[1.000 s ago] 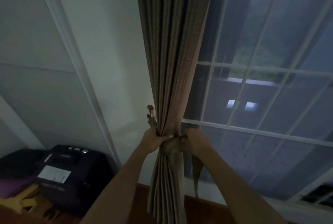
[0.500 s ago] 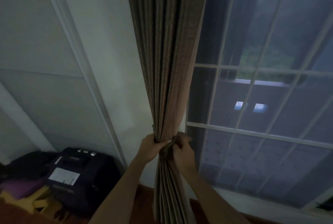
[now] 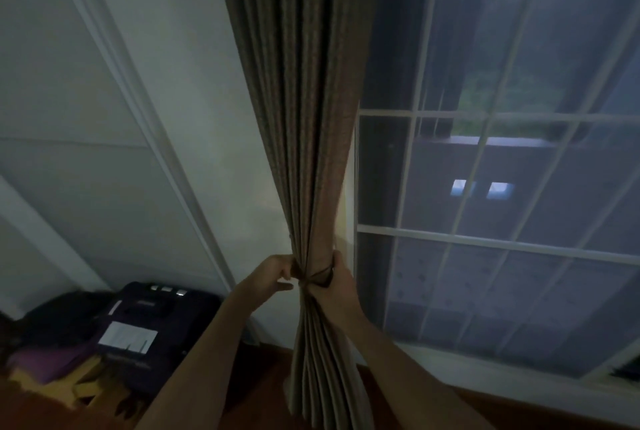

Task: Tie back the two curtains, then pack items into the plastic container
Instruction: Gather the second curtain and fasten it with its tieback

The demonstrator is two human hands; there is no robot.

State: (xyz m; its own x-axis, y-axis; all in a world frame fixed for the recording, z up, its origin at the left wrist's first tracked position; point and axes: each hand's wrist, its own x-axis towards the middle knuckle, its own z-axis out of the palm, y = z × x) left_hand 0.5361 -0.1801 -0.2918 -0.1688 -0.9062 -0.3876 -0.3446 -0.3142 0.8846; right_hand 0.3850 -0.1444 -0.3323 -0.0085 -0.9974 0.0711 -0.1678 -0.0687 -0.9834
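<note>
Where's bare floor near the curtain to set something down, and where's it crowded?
Free: the wood floor between the dark case and the curtain hem, and the strip under the window, right of the curtain. Crowded: the lower left corner, with the case plus purple and yellow items.

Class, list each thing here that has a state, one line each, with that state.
curtain: gathered into one bunch
tie-back: wrapped round the curtain's waist
left hand: pinches the tie-back at the curtain's left edge
right hand: grips the curtain at the tie-back
</note>
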